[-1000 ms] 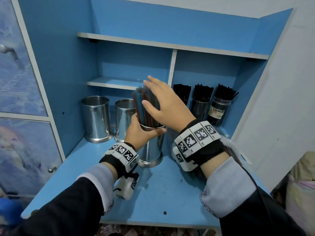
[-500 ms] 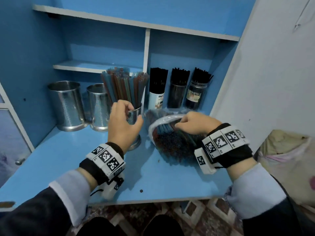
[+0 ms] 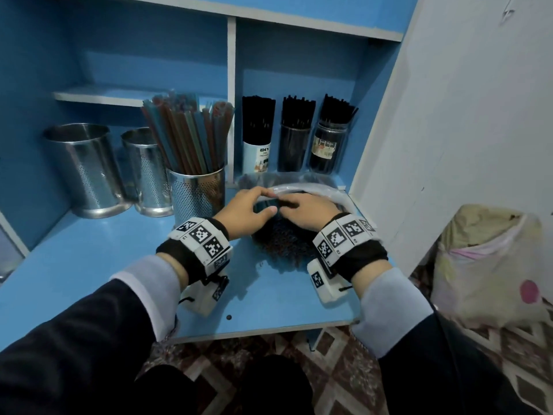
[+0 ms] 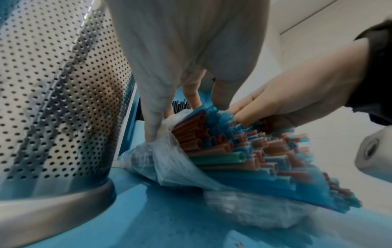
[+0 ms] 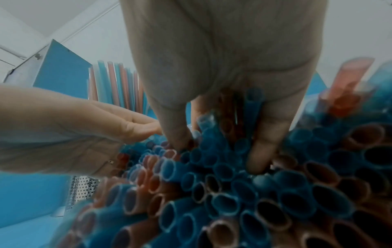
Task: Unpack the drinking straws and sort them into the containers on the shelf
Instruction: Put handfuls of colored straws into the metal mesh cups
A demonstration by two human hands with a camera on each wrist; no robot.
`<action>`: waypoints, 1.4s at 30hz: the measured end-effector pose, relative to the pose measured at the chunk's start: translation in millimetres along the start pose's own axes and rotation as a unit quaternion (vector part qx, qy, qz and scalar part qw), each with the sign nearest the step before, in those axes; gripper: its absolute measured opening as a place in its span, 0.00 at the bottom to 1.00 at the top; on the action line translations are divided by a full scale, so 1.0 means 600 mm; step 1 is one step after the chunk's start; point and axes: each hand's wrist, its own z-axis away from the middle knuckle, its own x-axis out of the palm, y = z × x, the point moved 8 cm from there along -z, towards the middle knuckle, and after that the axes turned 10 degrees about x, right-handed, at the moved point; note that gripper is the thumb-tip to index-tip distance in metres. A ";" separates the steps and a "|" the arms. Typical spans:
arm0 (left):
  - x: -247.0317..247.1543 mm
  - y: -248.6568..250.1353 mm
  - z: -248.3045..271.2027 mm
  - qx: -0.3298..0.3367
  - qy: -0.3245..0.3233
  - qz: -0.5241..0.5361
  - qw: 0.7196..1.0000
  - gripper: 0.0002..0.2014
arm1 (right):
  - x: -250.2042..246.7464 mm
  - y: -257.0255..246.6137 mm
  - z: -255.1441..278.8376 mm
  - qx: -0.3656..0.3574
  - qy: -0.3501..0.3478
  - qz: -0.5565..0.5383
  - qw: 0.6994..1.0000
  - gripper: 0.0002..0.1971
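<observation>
A clear plastic bag (image 3: 317,187) lies on the blue desk top, its open mouth toward me, packed with blue and orange straws (image 3: 284,244) (image 4: 233,147) (image 5: 212,184). My left hand (image 3: 257,205) (image 4: 182,120) grips the bag's left rim, thumb pressing the plastic. My right hand (image 3: 299,208) (image 5: 218,151) digs into the straw ends, with thumb and fingers closed round some of them. Just left stands a perforated steel cup (image 3: 197,196) (image 4: 63,100) with coloured straws (image 3: 188,136) upright in it.
Two empty steel cups (image 3: 83,166) (image 3: 146,172) stand left of the filled one. Three containers of black straws (image 3: 257,136) (image 3: 294,139) (image 3: 329,139) line the back right bay. A white wall (image 3: 449,145) closes the right side. A stuffed sack (image 3: 490,265) sits beyond the desk edge.
My left hand let go of the steel cup and moved right to the bag's mouth. My right hand pushed deeper into the straws.
</observation>
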 end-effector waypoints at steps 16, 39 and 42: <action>-0.005 -0.012 0.011 -0.003 0.017 -0.005 1.000 0.20 | -0.032 0.034 0.005 0.012 0.075 -0.217 0.973 0.12; -0.001 0.078 0.013 0.125 0.070 -0.048 0.988 0.27 | -0.101 0.057 0.102 0.017 -0.018 -0.215 0.976 0.13; 0.025 0.126 -0.006 0.194 0.001 -0.075 0.978 0.38 | -0.117 0.051 0.122 0.016 -0.024 -0.195 0.980 0.15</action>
